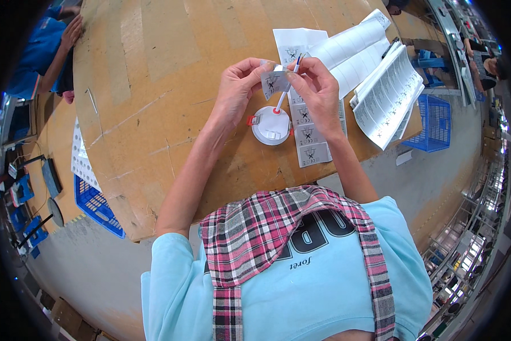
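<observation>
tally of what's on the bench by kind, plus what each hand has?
Round white lamp fitting: 1
White cable rising from it: 1, pinched by right hand
Small printed label: 1, held by left hand against the cable
Label strip lying flat: 1
Stacks of printed sheets: 2
Blue baskets: 2
Total: 8

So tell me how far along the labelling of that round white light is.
Done: nothing I can confirm; no label shows on the cable yet. In hand: the left hand and right hand pinch a small label around the white cable rising from the round light on the cardboard table. Left: a strip of labels and label sheets remain unused.
</observation>
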`<state>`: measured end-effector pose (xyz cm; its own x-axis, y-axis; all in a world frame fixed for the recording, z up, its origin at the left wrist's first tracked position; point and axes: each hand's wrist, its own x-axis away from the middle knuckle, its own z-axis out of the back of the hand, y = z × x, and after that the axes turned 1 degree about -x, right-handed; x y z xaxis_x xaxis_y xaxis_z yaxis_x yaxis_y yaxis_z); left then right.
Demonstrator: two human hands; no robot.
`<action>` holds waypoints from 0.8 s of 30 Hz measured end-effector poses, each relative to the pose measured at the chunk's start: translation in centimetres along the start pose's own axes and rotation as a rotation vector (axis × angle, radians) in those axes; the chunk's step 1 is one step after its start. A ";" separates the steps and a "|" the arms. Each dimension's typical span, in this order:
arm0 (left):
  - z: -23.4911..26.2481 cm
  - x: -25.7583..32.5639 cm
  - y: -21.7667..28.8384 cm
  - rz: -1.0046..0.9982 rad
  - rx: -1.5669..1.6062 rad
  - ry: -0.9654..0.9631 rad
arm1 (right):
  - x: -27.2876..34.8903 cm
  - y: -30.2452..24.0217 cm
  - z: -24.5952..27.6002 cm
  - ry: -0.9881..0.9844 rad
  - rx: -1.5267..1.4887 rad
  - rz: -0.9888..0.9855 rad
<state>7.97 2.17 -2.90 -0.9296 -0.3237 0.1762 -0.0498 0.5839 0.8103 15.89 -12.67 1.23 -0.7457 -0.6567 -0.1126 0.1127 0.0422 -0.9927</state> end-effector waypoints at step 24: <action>-1.2 4.7 -0.6 -0.032 -0.318 -0.095 | -2.3 -1.6 1.9 -0.209 0.576 0.285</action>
<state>4.02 -0.59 -1.90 -0.9601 -0.2584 0.1070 0.0230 0.3081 0.9511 18.63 -12.66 3.17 -0.4990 -0.8137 -0.2982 0.6614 -0.1353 -0.7377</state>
